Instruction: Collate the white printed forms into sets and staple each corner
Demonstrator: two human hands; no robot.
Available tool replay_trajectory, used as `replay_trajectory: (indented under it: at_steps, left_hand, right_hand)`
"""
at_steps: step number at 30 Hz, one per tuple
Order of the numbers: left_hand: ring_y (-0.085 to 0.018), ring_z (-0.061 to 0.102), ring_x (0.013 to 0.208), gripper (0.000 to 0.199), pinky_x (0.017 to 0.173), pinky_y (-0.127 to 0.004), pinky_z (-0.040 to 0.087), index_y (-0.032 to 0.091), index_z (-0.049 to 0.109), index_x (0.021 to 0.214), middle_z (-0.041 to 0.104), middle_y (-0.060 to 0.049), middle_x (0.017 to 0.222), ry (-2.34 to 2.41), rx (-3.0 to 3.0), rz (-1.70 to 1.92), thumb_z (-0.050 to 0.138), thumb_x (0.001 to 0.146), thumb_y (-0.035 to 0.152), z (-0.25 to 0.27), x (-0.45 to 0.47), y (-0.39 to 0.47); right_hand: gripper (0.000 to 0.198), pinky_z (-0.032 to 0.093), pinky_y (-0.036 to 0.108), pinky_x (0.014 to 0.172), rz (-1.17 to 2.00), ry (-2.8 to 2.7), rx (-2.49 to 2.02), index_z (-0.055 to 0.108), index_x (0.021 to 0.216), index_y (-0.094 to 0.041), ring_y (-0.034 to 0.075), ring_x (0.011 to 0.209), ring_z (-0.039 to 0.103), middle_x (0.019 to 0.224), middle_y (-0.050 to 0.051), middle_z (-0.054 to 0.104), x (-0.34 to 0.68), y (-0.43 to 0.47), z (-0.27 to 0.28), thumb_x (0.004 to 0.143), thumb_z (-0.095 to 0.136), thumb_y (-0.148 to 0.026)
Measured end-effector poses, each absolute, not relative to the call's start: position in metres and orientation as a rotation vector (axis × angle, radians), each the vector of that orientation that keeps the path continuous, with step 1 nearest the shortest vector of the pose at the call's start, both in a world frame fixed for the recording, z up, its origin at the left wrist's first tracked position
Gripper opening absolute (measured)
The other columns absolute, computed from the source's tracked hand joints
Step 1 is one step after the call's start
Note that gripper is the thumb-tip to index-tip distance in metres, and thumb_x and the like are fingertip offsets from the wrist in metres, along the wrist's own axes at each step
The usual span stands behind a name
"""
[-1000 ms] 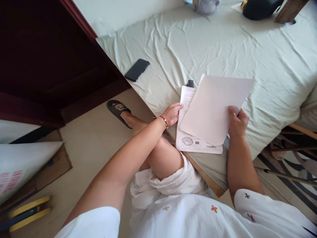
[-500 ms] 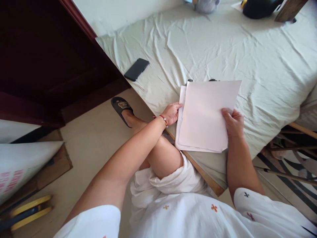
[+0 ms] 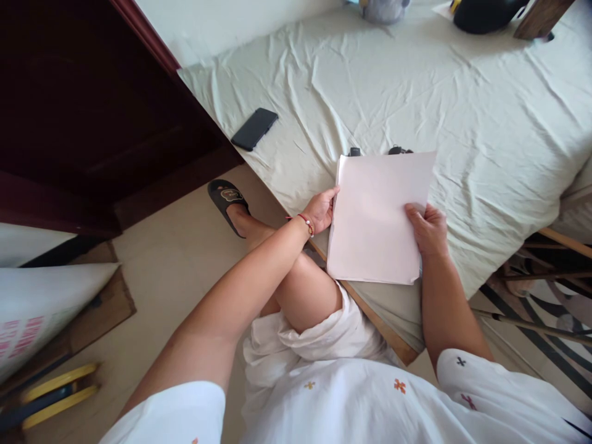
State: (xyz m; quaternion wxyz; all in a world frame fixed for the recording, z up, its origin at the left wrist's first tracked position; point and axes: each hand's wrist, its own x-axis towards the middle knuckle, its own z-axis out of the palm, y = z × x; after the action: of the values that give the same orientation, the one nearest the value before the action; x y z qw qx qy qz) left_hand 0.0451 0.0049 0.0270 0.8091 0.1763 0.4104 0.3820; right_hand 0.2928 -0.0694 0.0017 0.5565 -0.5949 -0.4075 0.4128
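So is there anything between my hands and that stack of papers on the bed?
Nothing visible. The left hand touches the left edge of the paper stack, and the right hand rests on its right side. Small dark objects lie beyond its far edge.

A stack of papers [image 3: 377,216] lies on the bed [image 3: 485,111] near its edge, between the left hand [image 3: 321,211] and right hand [image 3: 428,229]. A phone [image 3: 254,129] lies on the bed to the left, well apart.

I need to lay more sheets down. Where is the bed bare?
Bare sheet lies between the phone and paper stack, and right of the stack. Crowded at the stack, where left hand and right hand grip it.
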Motion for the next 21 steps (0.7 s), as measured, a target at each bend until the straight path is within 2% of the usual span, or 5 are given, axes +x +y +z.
replay_trajectory:
  at_steps: [4,10,14,17,21]
  left_hand:
    - [-0.026,0.076,0.104,0.027,0.109,-0.045,0.052,0.009,0.074,0.110,0.081,-0.013,0.096,0.890,0.404,0.819,0.054,0.095,0.019,0.023,0.045,0.005]
    - [-0.024,0.075,0.101,0.013,0.109,-0.044,0.053,0.010,0.071,0.093,0.079,-0.012,0.090,0.943,0.430,0.861,0.058,0.091,0.011,0.019,0.046,0.005]
    - [-0.023,0.076,0.099,0.015,0.109,-0.044,0.053,0.010,0.069,0.087,0.078,-0.011,0.086,0.943,0.445,0.867,0.055,0.093,0.011,0.021,0.047,0.004]
    - [-0.023,0.077,0.098,0.012,0.108,-0.045,0.054,0.011,0.071,0.095,0.080,-0.010,0.089,0.932,0.413,0.876,0.060,0.091,0.011,0.021,0.048,0.003]
    - [-0.024,0.077,0.100,0.016,0.107,-0.045,0.055,0.012,0.072,0.102,0.081,-0.011,0.096,0.900,0.372,0.886,0.063,0.089,0.010,0.023,0.048,0.001]
  right_hand:
    - [0.034,0.045,0.024,0.048,0.988,-0.964,-1.402,0.071,0.086,-0.022,0.012,0.054,0.054,0.075,-0.001,0.069,0.292,-0.070,0.003,0.076,0.080,-0.054]
    - [0.034,0.043,0.023,0.048,0.991,-0.991,-1.419,0.071,0.086,-0.022,0.010,0.053,0.053,0.074,-0.001,0.068,0.293,-0.071,0.003,0.078,0.079,-0.054]
    - [0.035,0.046,0.024,0.053,0.990,-1.056,-1.442,0.071,0.095,-0.022,0.013,0.060,0.057,0.082,0.001,0.071,0.296,-0.069,-0.002,0.082,0.074,-0.054]
    - [0.036,0.053,0.031,0.063,0.756,-1.233,-1.630,0.069,0.108,-0.022,0.018,0.072,0.061,0.090,0.003,0.071,0.300,-0.068,-0.005,0.083,0.071,-0.048]
    - [0.054,0.055,0.046,0.083,0.198,-1.410,-1.790,0.062,0.129,-0.022,0.028,0.101,0.060,0.114,0.012,0.067,0.303,-0.072,0.009,0.078,0.073,-0.036]
